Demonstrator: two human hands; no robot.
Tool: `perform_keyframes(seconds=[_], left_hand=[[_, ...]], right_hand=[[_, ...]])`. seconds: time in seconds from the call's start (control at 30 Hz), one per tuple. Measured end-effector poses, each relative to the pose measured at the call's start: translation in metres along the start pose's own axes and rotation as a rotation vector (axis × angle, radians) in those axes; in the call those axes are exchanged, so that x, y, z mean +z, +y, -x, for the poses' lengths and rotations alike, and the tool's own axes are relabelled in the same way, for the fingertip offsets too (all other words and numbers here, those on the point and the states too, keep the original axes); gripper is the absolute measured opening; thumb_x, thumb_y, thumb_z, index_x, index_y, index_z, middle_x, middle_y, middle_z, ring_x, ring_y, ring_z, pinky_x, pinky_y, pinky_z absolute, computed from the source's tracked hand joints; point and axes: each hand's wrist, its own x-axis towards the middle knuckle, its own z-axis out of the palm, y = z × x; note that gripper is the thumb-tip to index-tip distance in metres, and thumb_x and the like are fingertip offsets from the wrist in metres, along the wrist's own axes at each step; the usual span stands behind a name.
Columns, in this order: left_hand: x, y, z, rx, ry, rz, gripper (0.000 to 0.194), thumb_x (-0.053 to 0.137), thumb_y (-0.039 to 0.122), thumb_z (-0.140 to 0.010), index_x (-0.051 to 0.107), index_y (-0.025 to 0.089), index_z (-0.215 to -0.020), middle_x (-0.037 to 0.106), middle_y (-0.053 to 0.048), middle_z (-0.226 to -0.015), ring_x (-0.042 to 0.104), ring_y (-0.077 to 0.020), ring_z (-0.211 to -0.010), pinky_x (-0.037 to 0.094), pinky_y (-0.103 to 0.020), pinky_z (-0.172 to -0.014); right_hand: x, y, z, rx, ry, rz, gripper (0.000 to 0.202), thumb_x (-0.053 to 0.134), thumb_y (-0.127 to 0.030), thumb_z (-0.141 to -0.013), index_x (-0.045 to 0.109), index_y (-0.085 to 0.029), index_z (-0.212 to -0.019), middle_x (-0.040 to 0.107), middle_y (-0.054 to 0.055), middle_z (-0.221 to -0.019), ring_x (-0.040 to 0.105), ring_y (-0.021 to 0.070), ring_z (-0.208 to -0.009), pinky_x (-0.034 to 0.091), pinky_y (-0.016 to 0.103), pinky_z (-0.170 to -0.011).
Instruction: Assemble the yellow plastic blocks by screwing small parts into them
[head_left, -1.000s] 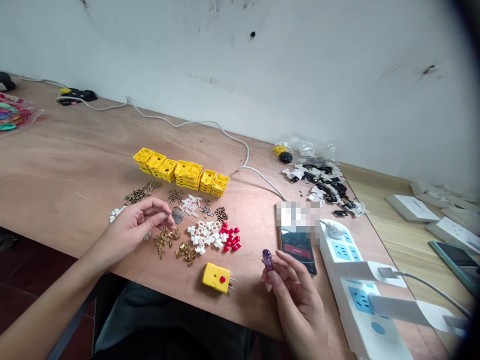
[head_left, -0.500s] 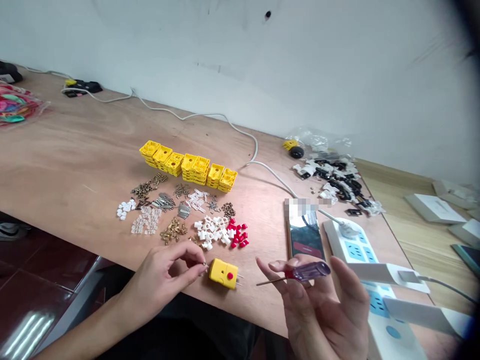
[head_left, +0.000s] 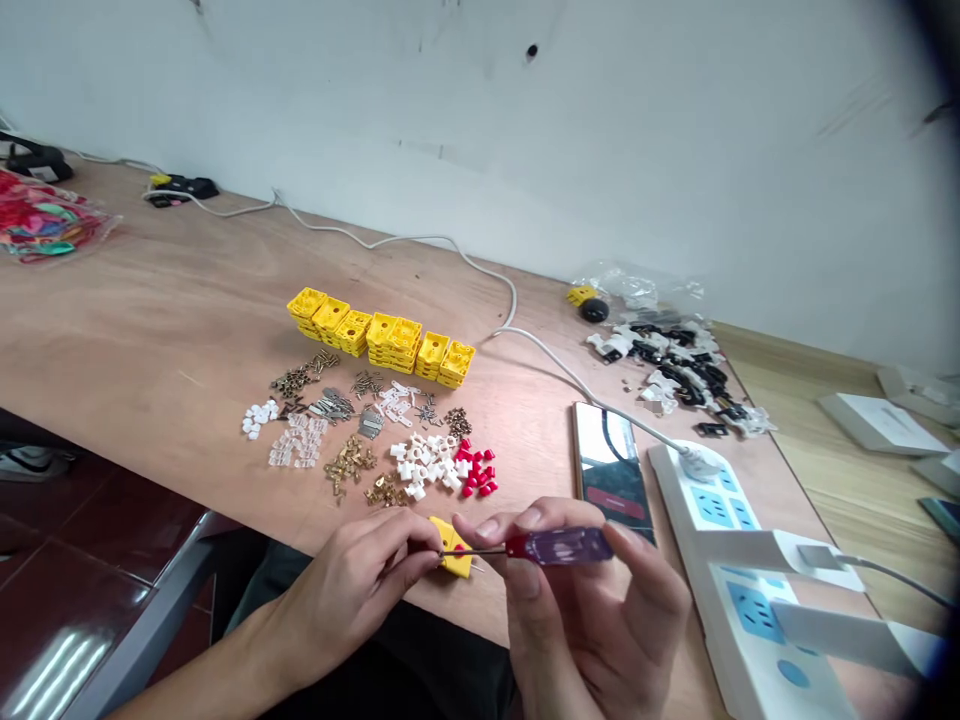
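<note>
My right hand grips a small screwdriver with a clear purple and red handle, its shaft pointing left. The thumb and forefinger of my left hand are pinched on a tiny dark screw, mostly hidden now, and the screwdriver's tip meets those fingertips. Behind the shaft, on the table, lies a yellow plug housing with a red button and thin metal pins at its right end. My hands partly cover it.
Stacked yellow shells stand behind sorted heaps of screws, metal strips, brass pieces, white parts and red caps. A phone and a white power strip lie to the right, near black and white parts.
My right hand has moved left with the screwdriver, bringing its tip to my left fingertips. The left hand has shifted slightly right, and the plug housing is now partly covered.
</note>
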Motion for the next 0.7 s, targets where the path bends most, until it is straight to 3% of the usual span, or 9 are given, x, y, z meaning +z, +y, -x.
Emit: perform_keyframes(seconds=[0.2,0.33,0.53,0.7], left_hand=[[0.001,0.002,0.003,-0.058,0.006,0.080,0.014,0.053,0.029,-0.106,0.065,0.024,-0.105,0.075,-0.004,-0.103,0.072,-0.0177,-0.095,0.058,-0.026,-0.085],[0.000,0.003,0.002,-0.093,0.023,0.060,0.016,0.052,0.029,-0.106,0.067,0.023,-0.105,0.075,-0.004,-0.098,0.072,-0.0177,-0.089,0.057,-0.027,-0.079],[0.001,-0.006,-0.004,0.108,0.037,-0.032,0.017,0.046,0.025,-0.109,0.062,0.022,-0.107,0.071,-0.005,-0.100,0.067,-0.0179,-0.094,0.052,-0.029,-0.083],[0.005,-0.011,-0.009,0.160,0.007,-0.122,0.014,0.049,0.024,-0.108,0.063,0.022,-0.109,0.067,-0.005,-0.105,0.062,-0.0198,-0.099,0.049,-0.032,-0.089]], right_hand=[[-0.004,0.005,0.006,-0.003,-0.080,-0.003,0.053,0.048,-0.004,-0.098,0.048,-0.043,-0.135,0.057,0.003,-0.105,0.067,0.0172,-0.082,0.067,0.041,-0.073],[-0.002,0.005,0.008,-0.046,-0.020,0.022,0.055,0.051,-0.004,-0.096,0.046,-0.045,-0.131,0.057,0.001,-0.100,0.062,0.0161,-0.073,0.065,0.040,-0.068],[0.004,0.003,0.010,-0.106,0.041,0.097,0.061,0.051,0.004,-0.090,0.049,-0.044,-0.129,0.059,0.001,-0.097,0.062,0.0173,-0.077,0.064,0.036,-0.064],[0.001,0.002,0.007,-0.113,-0.029,0.115,0.066,0.051,0.010,-0.087,0.052,-0.041,-0.130,0.060,0.001,-0.102,0.066,0.0161,-0.081,0.065,0.035,-0.067]])
